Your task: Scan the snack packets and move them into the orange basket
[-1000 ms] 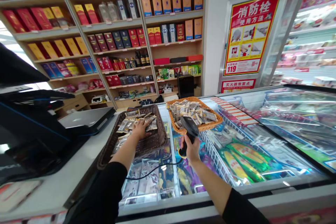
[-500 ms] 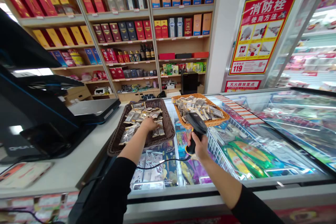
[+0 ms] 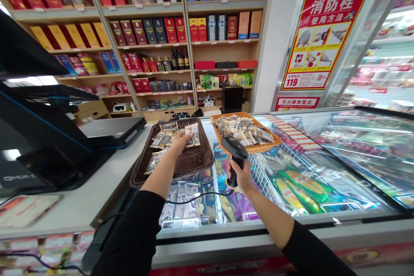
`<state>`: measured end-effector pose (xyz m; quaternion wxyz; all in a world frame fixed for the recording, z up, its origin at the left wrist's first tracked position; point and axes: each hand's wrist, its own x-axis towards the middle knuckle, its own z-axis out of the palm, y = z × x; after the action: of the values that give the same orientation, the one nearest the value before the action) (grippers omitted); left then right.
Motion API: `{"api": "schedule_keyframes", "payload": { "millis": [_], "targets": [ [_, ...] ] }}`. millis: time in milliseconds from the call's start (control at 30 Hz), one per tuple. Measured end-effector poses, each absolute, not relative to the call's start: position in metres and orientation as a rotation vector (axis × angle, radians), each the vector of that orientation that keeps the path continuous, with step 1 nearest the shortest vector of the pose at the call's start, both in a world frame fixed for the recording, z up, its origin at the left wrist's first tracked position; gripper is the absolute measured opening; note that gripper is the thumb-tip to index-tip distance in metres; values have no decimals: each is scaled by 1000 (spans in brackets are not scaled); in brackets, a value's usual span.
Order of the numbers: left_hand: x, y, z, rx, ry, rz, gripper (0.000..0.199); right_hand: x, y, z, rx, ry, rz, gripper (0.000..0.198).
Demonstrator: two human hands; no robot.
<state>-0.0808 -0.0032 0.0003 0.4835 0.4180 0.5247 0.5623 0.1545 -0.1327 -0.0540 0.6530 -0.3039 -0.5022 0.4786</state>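
We grip a black barcode scanner (image 3: 235,147) in our right hand (image 3: 243,174), while our left hand (image 3: 179,143) touches sachets (image 3: 161,139) inside the brown wicker basket (image 3: 198,158), whether pinching any we cannot tell.

the left hand (image 3: 180,143) partly hides the packets (image 3: 161,139) in the brown basket (image 3: 201,159).

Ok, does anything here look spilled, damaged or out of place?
Nothing stands out. The packets are loosely jumbled but lie inside the brown basket and the orange basket, with none visibly spilled.
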Motion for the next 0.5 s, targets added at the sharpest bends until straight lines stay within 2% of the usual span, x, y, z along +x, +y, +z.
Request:
{"api": "schedule_keyframes", "payload": {
  "millis": [100,200,367,500],
  "targets": [
    [-75,-4,3,959,1111,1493,43,150,-127,-50,-777,-1245,1072,27],
    [-72,-7,2,990,1081,1462,39,143,-121,-47,-897,-1378,1004,24],
    [-67,-11,1,1047,997,1496,45,138,-119,-45,-1004,-1483,783,19],
    [-63,-12,3,1093,959,1499,46,140,-123,-44,-1044,-1518,726,19]
  ]
}}
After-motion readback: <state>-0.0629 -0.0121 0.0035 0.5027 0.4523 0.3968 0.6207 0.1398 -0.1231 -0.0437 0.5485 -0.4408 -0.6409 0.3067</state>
